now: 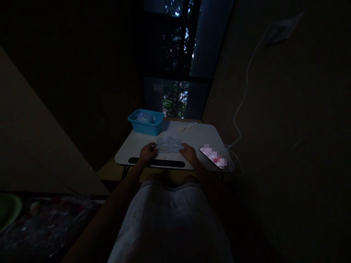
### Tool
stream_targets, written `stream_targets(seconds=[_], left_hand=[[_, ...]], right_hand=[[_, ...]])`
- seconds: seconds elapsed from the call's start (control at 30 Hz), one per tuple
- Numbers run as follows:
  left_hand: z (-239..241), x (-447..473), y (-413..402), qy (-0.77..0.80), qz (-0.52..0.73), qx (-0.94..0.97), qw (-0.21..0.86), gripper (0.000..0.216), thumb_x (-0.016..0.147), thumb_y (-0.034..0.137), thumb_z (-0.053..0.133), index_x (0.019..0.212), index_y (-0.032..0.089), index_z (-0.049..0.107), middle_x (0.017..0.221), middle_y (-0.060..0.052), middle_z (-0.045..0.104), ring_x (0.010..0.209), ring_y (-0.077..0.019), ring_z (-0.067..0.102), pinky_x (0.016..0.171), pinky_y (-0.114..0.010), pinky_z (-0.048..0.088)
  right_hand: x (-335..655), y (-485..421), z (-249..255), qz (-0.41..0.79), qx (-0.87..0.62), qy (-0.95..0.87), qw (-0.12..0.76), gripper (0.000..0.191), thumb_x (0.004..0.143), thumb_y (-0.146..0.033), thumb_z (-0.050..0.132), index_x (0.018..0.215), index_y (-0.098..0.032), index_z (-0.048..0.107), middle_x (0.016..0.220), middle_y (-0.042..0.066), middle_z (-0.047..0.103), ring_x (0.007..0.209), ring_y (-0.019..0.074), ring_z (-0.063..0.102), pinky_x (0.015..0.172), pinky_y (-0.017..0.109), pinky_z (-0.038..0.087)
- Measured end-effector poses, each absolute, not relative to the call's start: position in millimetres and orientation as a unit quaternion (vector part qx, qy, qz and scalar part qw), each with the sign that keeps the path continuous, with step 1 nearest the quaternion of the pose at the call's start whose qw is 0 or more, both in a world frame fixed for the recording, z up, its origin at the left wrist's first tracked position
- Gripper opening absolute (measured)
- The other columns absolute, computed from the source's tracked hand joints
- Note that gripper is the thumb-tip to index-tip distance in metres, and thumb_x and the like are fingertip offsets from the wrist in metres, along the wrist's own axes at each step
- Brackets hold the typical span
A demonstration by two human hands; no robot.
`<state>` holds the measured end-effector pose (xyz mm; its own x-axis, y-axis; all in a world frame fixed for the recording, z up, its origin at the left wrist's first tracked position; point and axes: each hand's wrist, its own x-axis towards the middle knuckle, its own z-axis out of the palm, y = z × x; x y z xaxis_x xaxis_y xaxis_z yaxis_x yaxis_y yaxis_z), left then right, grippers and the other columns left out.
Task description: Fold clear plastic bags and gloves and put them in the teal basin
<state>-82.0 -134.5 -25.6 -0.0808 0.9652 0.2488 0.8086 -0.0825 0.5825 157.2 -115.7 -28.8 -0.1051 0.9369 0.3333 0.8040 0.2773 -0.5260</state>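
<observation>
A crumpled piece of clear plastic [169, 144] lies on a small white table [192, 137] in front of me. My left hand [147, 152] grips its left edge with the fingers closed. My right hand [188, 151] pinches its right edge in the same way. Both hands rest on the tabletop near its front edge, just behind a long dark slot [156, 162] in the table. The room is very dim, so the plastic's exact shape is hard to make out.
A blue plastic tub [146, 122] with clear items inside stands at the table's back left. Pale small pieces [188, 126] lie at the back. A phone [212, 155] lies at the right, with a white cable [242, 98] running up the wall. A window is behind the table.
</observation>
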Motion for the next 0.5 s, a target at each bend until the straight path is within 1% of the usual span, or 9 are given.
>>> stream_targets(seconds=[0.1, 0.27, 0.5], left_hand=[[-26.8, -82.1, -133.6, 0.668, 0.303, 0.67, 0.113, 0.04, 0.075, 0.031, 0.05, 0.112, 0.015, 0.053, 0.075, -0.003, 0.064, 0.067, -0.0148, 0.058, 0.06, -0.023, 0.042], [-26.4, -80.8, -134.5, 0.672, 0.29, 0.675, 0.093, 0.037, 0.077, 0.033, 0.049, 0.109, 0.015, 0.055, 0.075, -0.005, 0.065, 0.069, -0.016, 0.058, 0.062, -0.024, 0.042], [-27.7, -80.4, -134.5, 0.677, 0.279, 0.675, 0.087, 0.035, 0.077, 0.035, 0.049, 0.107, 0.017, 0.057, 0.073, -0.004, 0.065, 0.071, -0.0165, 0.059, 0.064, -0.024, 0.042]], right_hand=[[156.2, -118.3, -25.0, 0.076, -0.59, -0.753, 0.281, 0.035, 0.071, -0.022, 0.052, 0.106, -0.022, 0.06, 0.077, -0.001, 0.066, 0.071, 0.0123, 0.058, 0.07, 0.021, 0.042], [155.4, -123.0, -19.1, 0.04, -0.576, -0.78, 0.241, 0.025, 0.073, -0.019, 0.047, 0.089, -0.022, 0.066, 0.087, 0.001, 0.068, 0.081, 0.013, 0.058, 0.073, 0.021, 0.039], [154.4, -126.3, -18.1, 0.032, -0.584, -0.775, 0.24, 0.02, 0.074, -0.023, 0.047, 0.078, -0.02, 0.066, 0.08, 0.001, 0.066, 0.073, 0.0121, 0.057, 0.065, 0.02, 0.036]])
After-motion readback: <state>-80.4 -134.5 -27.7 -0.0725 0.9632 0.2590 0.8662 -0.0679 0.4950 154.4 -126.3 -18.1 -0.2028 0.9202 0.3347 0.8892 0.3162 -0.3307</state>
